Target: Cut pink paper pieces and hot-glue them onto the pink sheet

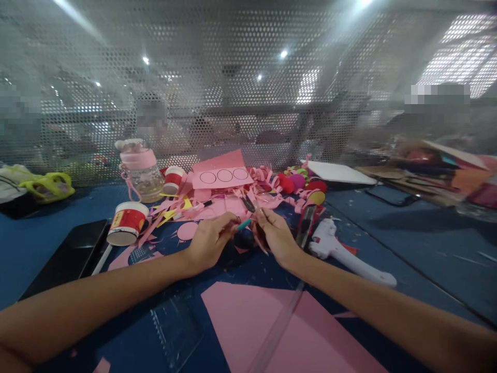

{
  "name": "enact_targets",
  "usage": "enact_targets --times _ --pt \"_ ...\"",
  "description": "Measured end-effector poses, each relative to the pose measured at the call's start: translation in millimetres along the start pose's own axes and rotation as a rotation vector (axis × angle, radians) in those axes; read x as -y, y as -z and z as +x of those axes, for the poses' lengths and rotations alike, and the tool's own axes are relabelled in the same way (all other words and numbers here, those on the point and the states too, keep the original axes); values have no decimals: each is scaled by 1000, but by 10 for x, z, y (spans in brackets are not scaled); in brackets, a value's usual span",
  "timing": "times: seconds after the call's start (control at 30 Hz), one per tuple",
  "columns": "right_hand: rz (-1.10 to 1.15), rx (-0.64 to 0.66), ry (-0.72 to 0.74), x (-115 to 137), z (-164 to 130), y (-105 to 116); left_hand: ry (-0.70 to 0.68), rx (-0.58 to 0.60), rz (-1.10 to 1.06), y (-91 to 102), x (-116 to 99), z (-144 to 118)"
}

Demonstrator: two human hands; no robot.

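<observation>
At the frame's centre, a small teal piece (244, 225) is pinched by the left hand (212, 238), while a dark-tipped tool (248, 203) (scissors, apparently) is gripped in the right hand (280, 237), pointed up-left, presumably so the left is kept clear.

Perforated, perhaps metal screen (217, 77) behind blue tabletop (419, 243), bright lights (283, 54) above.

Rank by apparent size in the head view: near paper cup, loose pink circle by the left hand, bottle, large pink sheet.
1. Large pink sheet
2. Bottle
3. Near paper cup
4. Loose pink circle
</observation>
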State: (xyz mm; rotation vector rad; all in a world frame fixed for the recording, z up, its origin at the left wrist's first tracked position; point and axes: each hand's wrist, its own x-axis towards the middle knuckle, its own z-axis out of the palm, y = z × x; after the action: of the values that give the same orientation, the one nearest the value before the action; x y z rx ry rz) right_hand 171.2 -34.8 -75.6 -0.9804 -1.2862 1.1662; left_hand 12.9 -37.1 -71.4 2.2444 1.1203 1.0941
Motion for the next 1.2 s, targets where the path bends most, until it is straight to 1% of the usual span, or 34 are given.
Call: enact_targets --times 0.07,0.27,0.5,0.57,0.67,0.7,0.77,0.83,0.97,1.07,1.2 --pt "-18 22 15 9 -10 1 -46 -7 -3 0 -1 13" --pt "-58 55 62 33 -49 -1 -209 -92 12 -21 24 48" --pt "-23 102 78 63 -64 -14 -263 -146 45 -51 36 50" --pt "-34 124 82 66 -66 -12 -206 -120 61 -57 41 49" --pt "-67 151 85 65 -70 -6 -35 1 57 -52 38 37" --pt "-72 154 82 64 -71 -5 -1 38 54 -47 32 31" --pt "-73 152 79 66 -75 -7 16 82 58 -35 18 21" --pt "-76 149 89 73 -80 -10 15 93 50 -26 13 14" --pt "-86 170 125 88 -90 -16 34 83 -115 -23 35 6" --pt "-91 166 136 89 -91 -16 49 121 -204 -16 36 11" --pt "-107 127 123 78 -89 -7 70 182 -201 -3 8 31"
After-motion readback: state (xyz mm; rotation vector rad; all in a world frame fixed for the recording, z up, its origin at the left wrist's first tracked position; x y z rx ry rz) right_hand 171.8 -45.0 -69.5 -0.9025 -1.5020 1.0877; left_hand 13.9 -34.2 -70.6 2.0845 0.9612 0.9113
